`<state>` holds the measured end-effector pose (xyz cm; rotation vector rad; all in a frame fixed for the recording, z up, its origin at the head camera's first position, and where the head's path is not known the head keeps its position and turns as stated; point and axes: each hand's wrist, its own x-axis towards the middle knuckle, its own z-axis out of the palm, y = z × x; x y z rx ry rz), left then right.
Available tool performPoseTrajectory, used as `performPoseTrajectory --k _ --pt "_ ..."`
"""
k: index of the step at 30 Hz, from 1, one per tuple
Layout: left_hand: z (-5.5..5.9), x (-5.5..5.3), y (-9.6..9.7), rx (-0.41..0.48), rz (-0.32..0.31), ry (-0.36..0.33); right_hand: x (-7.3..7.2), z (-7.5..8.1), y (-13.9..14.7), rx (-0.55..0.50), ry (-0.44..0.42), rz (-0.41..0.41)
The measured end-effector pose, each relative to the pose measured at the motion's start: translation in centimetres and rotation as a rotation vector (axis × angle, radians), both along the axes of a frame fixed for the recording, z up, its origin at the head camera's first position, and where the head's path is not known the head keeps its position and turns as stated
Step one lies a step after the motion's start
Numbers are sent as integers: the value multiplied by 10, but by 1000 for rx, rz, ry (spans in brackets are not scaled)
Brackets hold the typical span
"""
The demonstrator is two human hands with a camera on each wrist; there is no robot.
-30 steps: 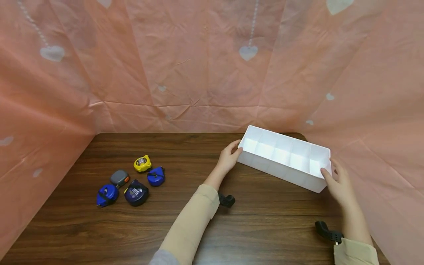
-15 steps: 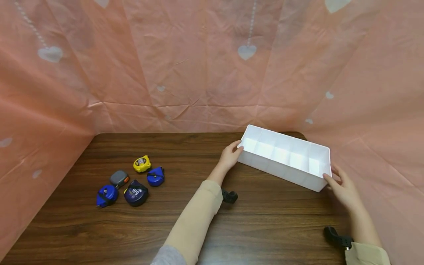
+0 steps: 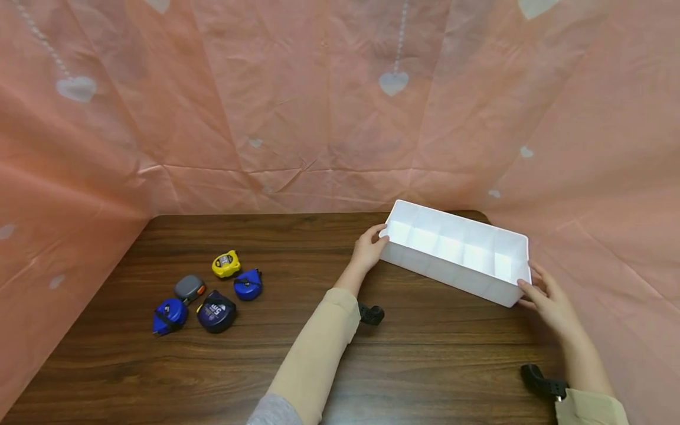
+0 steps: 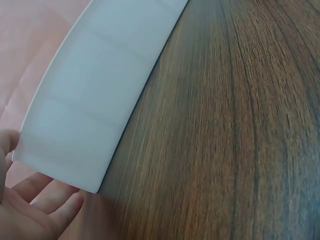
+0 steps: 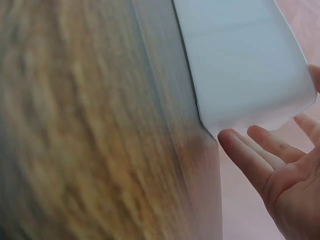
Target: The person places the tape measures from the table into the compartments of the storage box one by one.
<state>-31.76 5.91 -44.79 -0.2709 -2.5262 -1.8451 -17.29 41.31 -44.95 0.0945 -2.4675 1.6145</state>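
Observation:
A long white divider box [image 3: 441, 265], with a row of open compartments and nothing in them, sits slantwise on the table at the back right. My left hand [image 3: 366, 251] grips its left end, the thumb at the near corner of the rim. In the left wrist view that hand's fingers [image 4: 67, 212] bend under the end wall near the tabletop. At the opposite end, my right hand [image 3: 552, 307] holds the near right corner with the thumb on the rim. Its fingers [image 5: 247, 155] reach against the end wall in the right wrist view.
Several tape measures lie grouped on the left of the wooden table [image 3: 297, 254]: a yellow one [image 3: 226, 264], a grey one [image 3: 189, 288], a dark 5m one [image 3: 216, 313] and blue ones [image 3: 248, 285]. Pink heart-printed cloth [image 3: 329, 118] encloses the back and sides.
My right hand has slid slightly toward me and lower around the box's right corner. The left hand keeps its hold. The box and tape measures shift only slightly in view.

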Motion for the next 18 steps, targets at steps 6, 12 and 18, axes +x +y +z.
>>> performPoseTrajectory --k 6,12,18 --pt "-3 0 -2 54 -7 -17 0 1 -1 -89 -14 29" --pt "-3 3 -6 84 -44 -25 3 1 -1 -127 -29 47" --pt "-9 0 -11 132 -89 -44 3 1 0 -210 -30 80"
